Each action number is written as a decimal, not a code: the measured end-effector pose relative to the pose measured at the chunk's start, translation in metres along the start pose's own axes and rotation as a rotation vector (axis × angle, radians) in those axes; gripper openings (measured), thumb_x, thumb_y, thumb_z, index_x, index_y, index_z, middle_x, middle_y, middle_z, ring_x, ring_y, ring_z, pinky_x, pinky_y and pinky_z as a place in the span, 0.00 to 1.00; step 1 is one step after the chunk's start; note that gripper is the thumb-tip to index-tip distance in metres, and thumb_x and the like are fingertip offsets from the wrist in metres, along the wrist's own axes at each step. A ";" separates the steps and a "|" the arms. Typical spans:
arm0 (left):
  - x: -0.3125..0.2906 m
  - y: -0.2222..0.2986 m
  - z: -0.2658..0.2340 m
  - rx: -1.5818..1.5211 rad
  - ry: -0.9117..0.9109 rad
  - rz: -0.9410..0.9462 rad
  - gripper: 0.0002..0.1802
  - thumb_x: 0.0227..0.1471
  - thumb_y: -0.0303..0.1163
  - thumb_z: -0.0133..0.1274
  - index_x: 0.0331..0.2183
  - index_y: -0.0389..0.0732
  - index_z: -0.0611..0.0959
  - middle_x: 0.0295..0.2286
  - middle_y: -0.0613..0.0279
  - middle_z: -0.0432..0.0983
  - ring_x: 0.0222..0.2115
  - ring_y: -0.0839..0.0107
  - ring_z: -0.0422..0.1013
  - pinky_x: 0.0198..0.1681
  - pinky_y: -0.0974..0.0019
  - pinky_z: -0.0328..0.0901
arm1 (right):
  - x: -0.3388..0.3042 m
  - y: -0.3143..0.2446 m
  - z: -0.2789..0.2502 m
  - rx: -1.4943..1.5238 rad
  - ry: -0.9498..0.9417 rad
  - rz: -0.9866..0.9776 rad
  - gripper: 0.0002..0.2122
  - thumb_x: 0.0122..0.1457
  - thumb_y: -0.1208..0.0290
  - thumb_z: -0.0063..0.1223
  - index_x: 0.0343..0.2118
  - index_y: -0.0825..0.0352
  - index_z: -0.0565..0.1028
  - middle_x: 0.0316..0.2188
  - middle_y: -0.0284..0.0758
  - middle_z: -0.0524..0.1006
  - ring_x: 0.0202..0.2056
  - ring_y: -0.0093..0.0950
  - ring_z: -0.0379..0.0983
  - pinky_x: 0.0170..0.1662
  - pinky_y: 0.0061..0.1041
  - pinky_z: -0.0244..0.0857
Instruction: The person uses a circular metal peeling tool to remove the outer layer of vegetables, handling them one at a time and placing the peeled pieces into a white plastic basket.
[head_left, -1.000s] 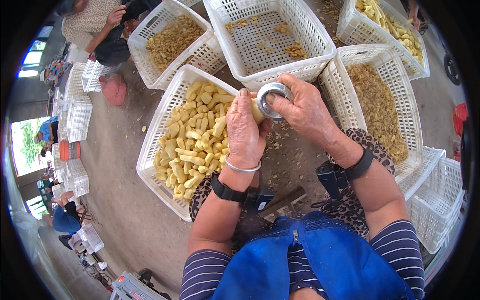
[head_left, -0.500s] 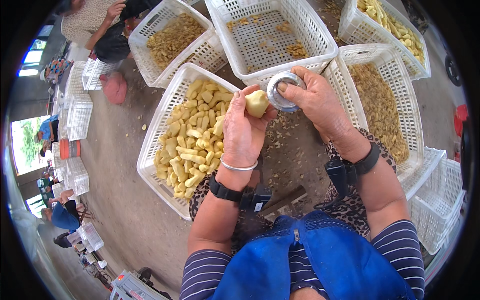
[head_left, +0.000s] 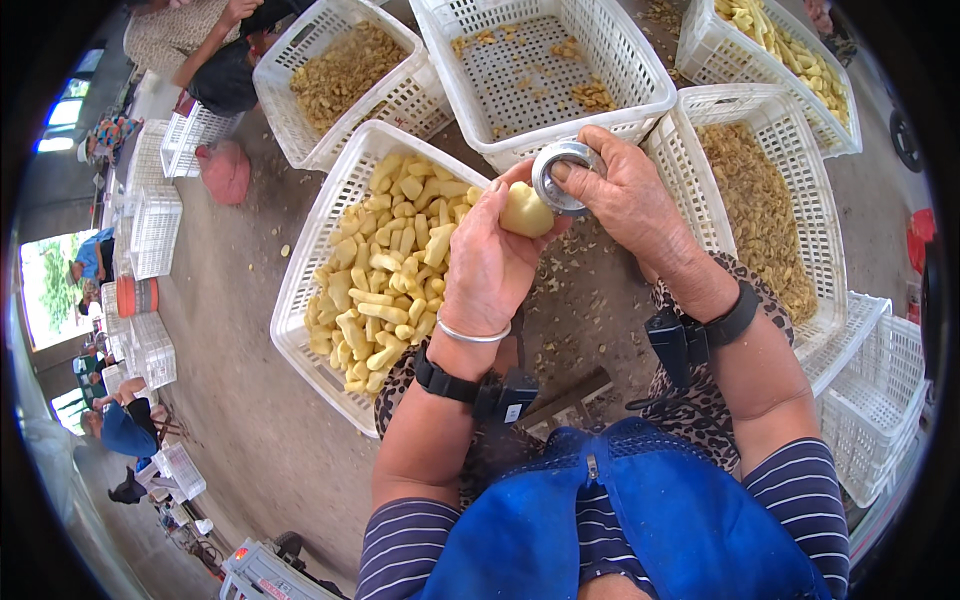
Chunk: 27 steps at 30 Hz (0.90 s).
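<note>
Root piece [head_left: 527,210] and metal ring [head_left: 541,181] held close together

At left, a white crate [head_left: 312,246] stood on the concrete floor [head_left: 230,370], heaped with pale yellow pieces [head_left: 390,270]. Just right of the heap, the left hand [head_left: 490,260] cradled the root piece between thumb and fingers, palm turned up. The piece looked peeled and sat high in that grasp, its rounded end bare and facing up toward the wearer. The rest was hidden by the fingers, so its long axis could not be told with certainty. Next came the metal ring, overlapping the piece's right side in view; contact was unclear. The right hand [head_left: 625,190] gripped the ring, thumb laid across it. Farther right, another white crate [head_left: 690,190] held brownish shavings [head_left: 755,210].

The step in hand seemed to be trimming the piece with the ring; the next move would likely call for a steady left grasp and the ring's edge set against the surface.
</note>
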<state>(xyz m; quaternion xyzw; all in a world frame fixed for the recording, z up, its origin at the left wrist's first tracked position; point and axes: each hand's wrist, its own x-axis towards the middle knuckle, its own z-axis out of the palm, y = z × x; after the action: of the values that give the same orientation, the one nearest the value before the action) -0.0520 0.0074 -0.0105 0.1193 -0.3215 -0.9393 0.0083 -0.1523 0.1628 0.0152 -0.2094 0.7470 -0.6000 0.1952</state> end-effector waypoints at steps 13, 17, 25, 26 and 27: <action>0.004 -0.011 0.008 -0.039 0.202 0.017 0.23 0.74 0.40 0.36 0.56 0.35 0.75 0.51 0.54 0.77 0.48 0.64 0.75 0.51 0.55 0.73 | 0.003 0.003 0.016 -0.054 -0.029 -0.167 0.15 0.64 0.66 0.58 0.47 0.73 0.77 0.36 0.46 0.83 0.38 0.36 0.81 0.46 0.35 0.73; 0.003 -0.013 0.017 0.023 0.263 0.012 0.22 0.75 0.40 0.36 0.56 0.35 0.75 0.48 0.56 0.78 0.45 0.65 0.76 0.45 0.57 0.76 | 0.003 0.005 0.013 -0.128 -0.019 -0.148 0.15 0.63 0.66 0.58 0.46 0.73 0.77 0.35 0.47 0.82 0.37 0.38 0.80 0.44 0.36 0.72; 0.001 -0.007 0.012 0.051 0.214 0.049 0.25 0.75 0.41 0.33 0.56 0.31 0.73 0.44 0.53 0.76 0.40 0.63 0.75 0.46 0.56 0.74 | 0.010 0.006 0.002 0.022 0.046 -0.010 0.19 0.63 0.66 0.58 0.48 0.79 0.75 0.36 0.44 0.82 0.39 0.28 0.77 0.46 0.30 0.71; 0.002 -0.007 0.011 0.049 0.234 0.043 0.24 0.75 0.41 0.35 0.56 0.32 0.73 0.43 0.53 0.77 0.39 0.64 0.75 0.45 0.57 0.74 | 0.012 0.008 0.003 0.012 0.036 -0.030 0.20 0.63 0.66 0.59 0.49 0.80 0.75 0.38 0.45 0.82 0.40 0.28 0.77 0.47 0.29 0.71; 0.002 -0.007 0.009 0.048 0.257 0.056 0.23 0.75 0.41 0.36 0.56 0.32 0.73 0.42 0.54 0.77 0.39 0.64 0.76 0.45 0.57 0.74 | 0.008 0.007 0.003 0.030 0.087 0.002 0.23 0.64 0.65 0.59 0.52 0.82 0.73 0.40 0.45 0.82 0.41 0.28 0.77 0.48 0.29 0.71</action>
<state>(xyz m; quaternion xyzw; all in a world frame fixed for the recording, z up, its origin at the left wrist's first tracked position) -0.0552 0.0180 -0.0080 0.2297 -0.3436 -0.9077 0.0727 -0.1581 0.1570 0.0070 -0.1795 0.7459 -0.6195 0.1662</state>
